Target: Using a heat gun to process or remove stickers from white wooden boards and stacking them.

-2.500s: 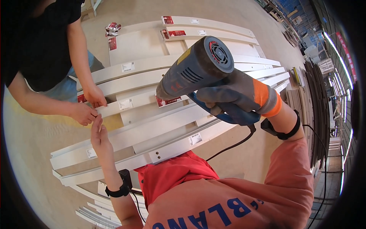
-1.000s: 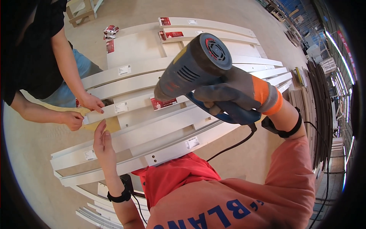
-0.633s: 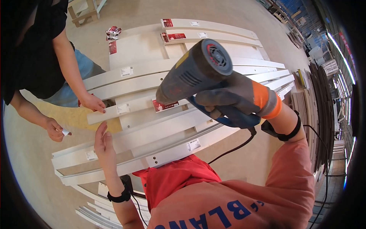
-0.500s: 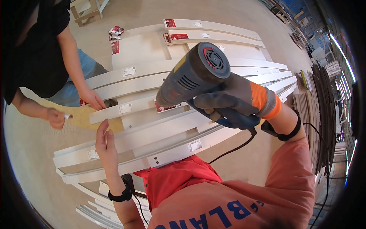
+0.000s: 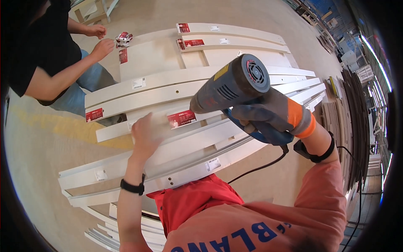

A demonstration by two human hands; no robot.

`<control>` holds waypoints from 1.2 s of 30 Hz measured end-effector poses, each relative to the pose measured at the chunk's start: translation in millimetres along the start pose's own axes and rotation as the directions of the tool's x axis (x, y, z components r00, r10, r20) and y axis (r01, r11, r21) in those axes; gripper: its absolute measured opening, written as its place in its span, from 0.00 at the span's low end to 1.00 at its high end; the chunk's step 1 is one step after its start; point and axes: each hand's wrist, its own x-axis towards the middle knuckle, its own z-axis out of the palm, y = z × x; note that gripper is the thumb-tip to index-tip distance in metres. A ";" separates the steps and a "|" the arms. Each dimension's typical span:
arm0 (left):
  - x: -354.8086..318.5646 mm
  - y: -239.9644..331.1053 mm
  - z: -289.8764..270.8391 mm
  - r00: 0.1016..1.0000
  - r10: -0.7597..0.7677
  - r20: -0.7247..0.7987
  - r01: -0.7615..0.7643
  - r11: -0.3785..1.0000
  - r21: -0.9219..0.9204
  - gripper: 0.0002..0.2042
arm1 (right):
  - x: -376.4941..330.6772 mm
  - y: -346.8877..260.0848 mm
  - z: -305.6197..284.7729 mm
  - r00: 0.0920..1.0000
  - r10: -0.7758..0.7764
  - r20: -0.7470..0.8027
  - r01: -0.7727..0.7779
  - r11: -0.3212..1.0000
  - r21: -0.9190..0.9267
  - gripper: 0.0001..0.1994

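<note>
My right hand (image 5: 268,110), in a grey and orange work glove, grips the handle of a blue-grey heat gun (image 5: 220,90). The gun's narrow end points down and left, close beside a red label (image 5: 182,119) on a white board (image 5: 109,133). My bare left hand (image 5: 146,134) is over that board, just left of the label. Motion smears its fingers, so whether they touch the surface or hold anything does not show.
More white boards (image 5: 138,97) lie side by side, some with red or white labels. Across them at the left stands a co-worker (image 5: 46,54), hands raised near a small red and white bundle (image 5: 124,40). A black cord (image 5: 260,166) trails from the gun. Dark planks (image 5: 357,122) are stacked at right.
My left hand has moved right, over the board towards the red label. The heat gun has shifted slightly right and down. The co-worker's hands have left the boards and risen towards the bundle.
</note>
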 end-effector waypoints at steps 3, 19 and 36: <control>20.0 8.5 28.3 0.990 0.086 0.108 -0.094 0.993 0.072 0.49 | -8.3 -2.6 4.6 0.995 0.084 -0.044 -0.084 0.996 0.002 0.08; 40.9 -24.1 24.7 0.974 0.192 0.117 -0.206 0.971 0.118 0.45 | -10.4 -15.1 31.9 0.987 0.039 -0.157 -0.012 0.985 0.171 0.14; -41.3 -131.4 -144.5 0.976 0.022 -0.216 0.059 0.929 0.364 0.28 | -22.8 -30.5 69.4 0.991 0.029 -0.131 0.001 0.976 0.217 0.15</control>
